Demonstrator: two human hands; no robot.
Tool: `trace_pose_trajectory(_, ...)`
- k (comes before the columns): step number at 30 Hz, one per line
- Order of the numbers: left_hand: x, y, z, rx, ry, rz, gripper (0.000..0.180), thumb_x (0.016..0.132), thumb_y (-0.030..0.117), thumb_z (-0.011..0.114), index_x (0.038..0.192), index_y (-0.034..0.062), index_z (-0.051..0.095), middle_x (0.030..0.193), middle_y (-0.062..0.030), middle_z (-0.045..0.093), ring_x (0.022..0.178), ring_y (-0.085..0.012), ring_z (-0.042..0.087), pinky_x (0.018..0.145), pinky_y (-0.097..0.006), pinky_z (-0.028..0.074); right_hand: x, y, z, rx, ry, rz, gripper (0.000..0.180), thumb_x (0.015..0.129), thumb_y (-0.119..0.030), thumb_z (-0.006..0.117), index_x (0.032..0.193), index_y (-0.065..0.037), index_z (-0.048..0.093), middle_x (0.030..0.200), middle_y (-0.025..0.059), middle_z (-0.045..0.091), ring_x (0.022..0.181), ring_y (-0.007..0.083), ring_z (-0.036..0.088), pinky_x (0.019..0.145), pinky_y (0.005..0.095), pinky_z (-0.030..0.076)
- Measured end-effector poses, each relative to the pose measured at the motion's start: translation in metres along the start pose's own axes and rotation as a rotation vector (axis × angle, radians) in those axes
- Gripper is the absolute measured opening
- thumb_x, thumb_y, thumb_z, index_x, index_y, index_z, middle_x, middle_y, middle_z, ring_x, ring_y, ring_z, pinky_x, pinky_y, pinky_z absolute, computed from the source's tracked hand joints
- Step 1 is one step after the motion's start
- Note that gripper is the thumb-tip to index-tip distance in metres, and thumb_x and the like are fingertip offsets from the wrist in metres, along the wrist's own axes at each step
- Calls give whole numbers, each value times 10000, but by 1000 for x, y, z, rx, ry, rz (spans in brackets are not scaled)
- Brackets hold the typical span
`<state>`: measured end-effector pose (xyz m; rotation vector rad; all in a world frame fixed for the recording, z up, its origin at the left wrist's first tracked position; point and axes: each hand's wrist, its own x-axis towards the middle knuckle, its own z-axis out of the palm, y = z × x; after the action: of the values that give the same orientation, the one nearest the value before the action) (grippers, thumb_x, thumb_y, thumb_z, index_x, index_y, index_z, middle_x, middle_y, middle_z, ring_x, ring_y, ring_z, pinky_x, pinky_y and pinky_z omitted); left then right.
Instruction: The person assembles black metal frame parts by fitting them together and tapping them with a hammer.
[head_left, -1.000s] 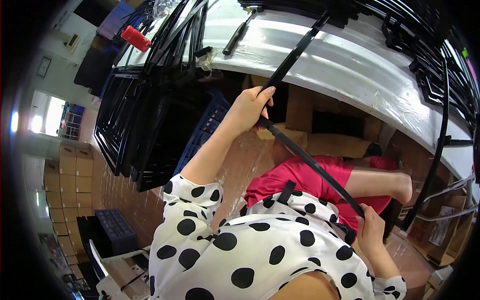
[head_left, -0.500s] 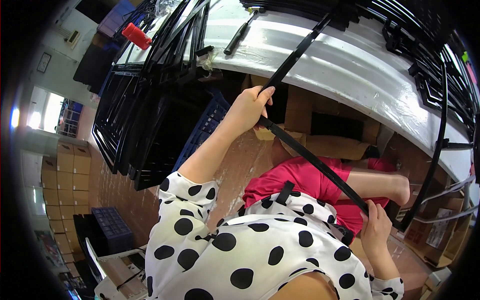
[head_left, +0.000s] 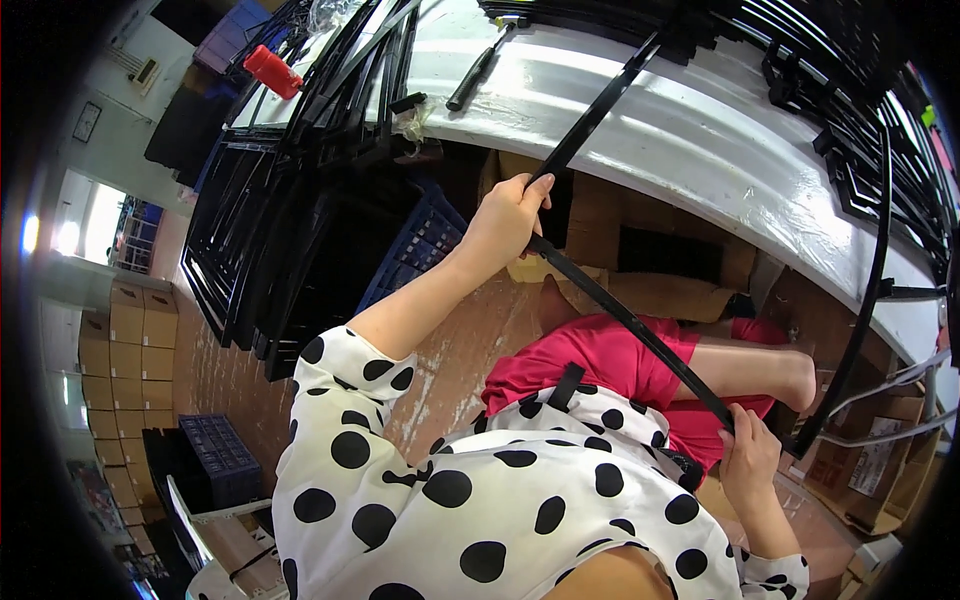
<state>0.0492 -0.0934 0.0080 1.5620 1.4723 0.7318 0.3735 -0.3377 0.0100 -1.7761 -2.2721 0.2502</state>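
Note:
A slim black frame (head_left: 632, 320) slants across my lap, its far part resting over the edge of a white table (head_left: 690, 165). My left hand (head_left: 508, 222) is closed around the frame's left corner, fingers wrapped over the bar. Lower down to the right, my right hand (head_left: 750, 452) grips the near bar close to the other near corner. One side bar runs up over the tabletop from my left hand, and another curves up at the right. The frame's far end merges with dark pieces on the table, so I cannot make it out.
On the table lie a hammer (head_left: 482, 72), a red bottle (head_left: 272, 72) and several black strips (head_left: 860, 185). Black frames (head_left: 265, 240) lean in a stack at the left, beside a blue crate (head_left: 415, 245). Cardboard (head_left: 605, 225) sits beneath the table; cartons (head_left: 128, 330) stand far left.
My left hand has shifted slightly to the right with the frame's corner, and my left elbow has moved a little outward. My right hand keeps nearly the same place and hold.

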Motion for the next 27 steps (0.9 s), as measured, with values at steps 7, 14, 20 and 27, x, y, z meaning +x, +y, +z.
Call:
trace_pose_trajectory(7,-6,6,0,19,45,-27,412,958,371,443,759,19,525,490,-52,486,416,-138,475,423,-286,364,12,8,2,-92,1,14,323,767,-95,627,1056,15,535,838,140,554,749,315,579,622,384,460)
trace_pose_trajectory(14,-13,21,-1,57,82,14,403,949,354,454,817,-10,564,584,-96,541,516,-168,531,518,-313,406,10,6,-5,-32,-23,34,281,766,-105,632,1010,1,540,837,129,568,720,307,589,589,386,469)
trace_pose_trajectory(20,4,8,-5,24,8,64,337,956,294,456,877,-10,579,689,-22,511,558,-104,457,525,-257,367,21,13,11,26,-57,33,299,790,-239,631,986,-27,552,806,96,546,750,275,583,611,383,469)
trace_pose_trajectory(27,-3,-22,-24,-188,96,142,282,980,280,464,800,80,546,592,45,428,491,-31,403,473,-180,326,-9,36,-34,-242,693,443,553,782,-323,677,1243,-73,502,1144,168,509,1090,341,456,946,417,363)
